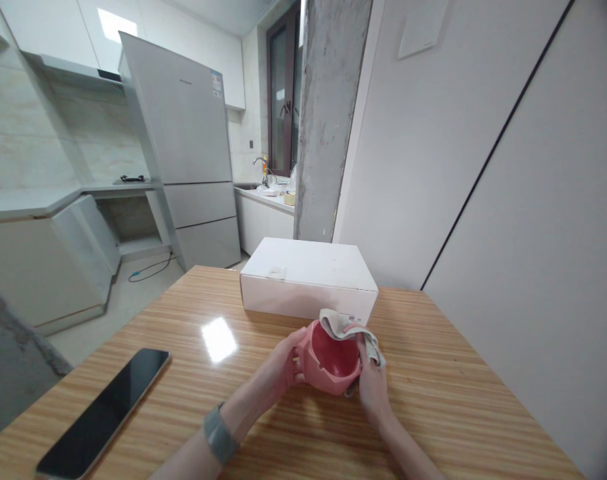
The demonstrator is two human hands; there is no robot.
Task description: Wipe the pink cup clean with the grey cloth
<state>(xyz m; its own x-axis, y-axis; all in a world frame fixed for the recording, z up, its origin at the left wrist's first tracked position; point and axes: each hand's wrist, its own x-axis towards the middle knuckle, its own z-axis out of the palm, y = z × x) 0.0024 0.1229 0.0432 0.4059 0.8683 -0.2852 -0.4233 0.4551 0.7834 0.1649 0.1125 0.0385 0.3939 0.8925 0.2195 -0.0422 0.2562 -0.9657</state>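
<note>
A pink faceted bowl (pixel 328 377) is held tilted just above the table, its hollow turned partly toward me. My left hand (pixel 289 360) grips its left side, fingers around the outer wall. On the opposite rim, my right hand (pixel 371 380) presses a light grey cloth (pixel 339 325) that drapes over the far edge. A bit of cloth also shows under the right of the bowl. The right fingertips are partly hidden by the cloth.
A white box (pixel 308 270) stands right behind the bowl. At the left of the wooden table (pixel 193 413) lies a black phone (pixel 108 407). A white wall (pixel 483 133) borders the right side; a fridge (pixel 183 127) stands beyond.
</note>
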